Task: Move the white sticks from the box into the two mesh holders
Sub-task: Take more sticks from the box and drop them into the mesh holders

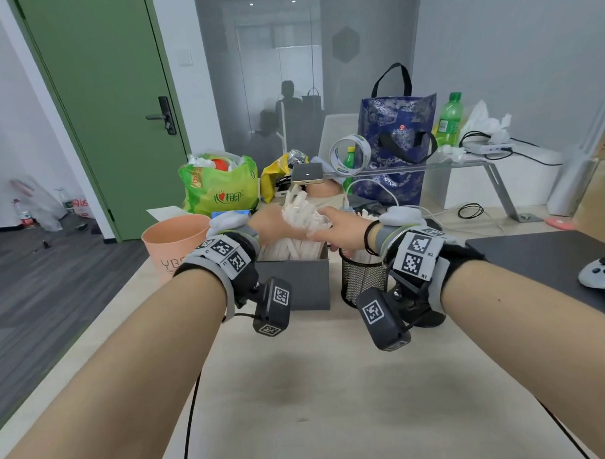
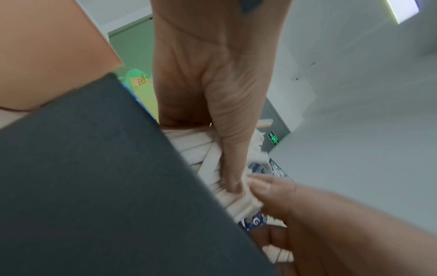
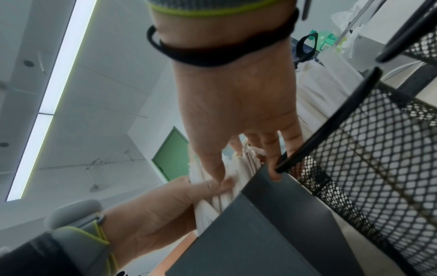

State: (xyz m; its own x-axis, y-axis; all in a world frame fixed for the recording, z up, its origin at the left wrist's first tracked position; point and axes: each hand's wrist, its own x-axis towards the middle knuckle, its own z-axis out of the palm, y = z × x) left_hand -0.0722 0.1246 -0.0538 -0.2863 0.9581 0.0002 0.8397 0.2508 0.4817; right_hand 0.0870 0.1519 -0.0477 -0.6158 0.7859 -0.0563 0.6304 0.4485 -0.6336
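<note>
A bundle of white sticks (image 1: pixel 302 212) is held above the dark box (image 1: pixel 293 281), between the two hands. The left hand (image 1: pixel 272 225) grips it from the left side and the right hand (image 1: pixel 344 229) from the right, so the fingers of both are curled around the same bundle. More sticks lie in the box under the hands. The sticks are too many and too blurred to count.

One mesh holder (image 1: pixel 363 282) stands on the worktop (image 1: pixel 316 383) just beside the box, on its right, under the right wrist. The head view shows only this one clearly; some white sticks appear behind the right hand, but what holds them is hidden. The right wrist view shows two black mesh walls: a near one (image 3: pixel 369 168) touching the corner of the box (image 3: pixel 260 233), and a part of a second one (image 3: pixel 423 46) at the upper right edge.

The left wrist view shows the left thumb (image 2: pixel 232 158) pressed on the sticks (image 2: pixel 236 201) and the right fingers (image 2: pixel 272 188) pinching them from the other side, beside the box wall (image 2: pixel 106 186).

A peach-coloured bin (image 1: pixel 173 240) stands just left of the box. Behind are one green plastic bag (image 1: pixel 219 187) and one blue patterned bag (image 1: pixel 397 140).
</note>
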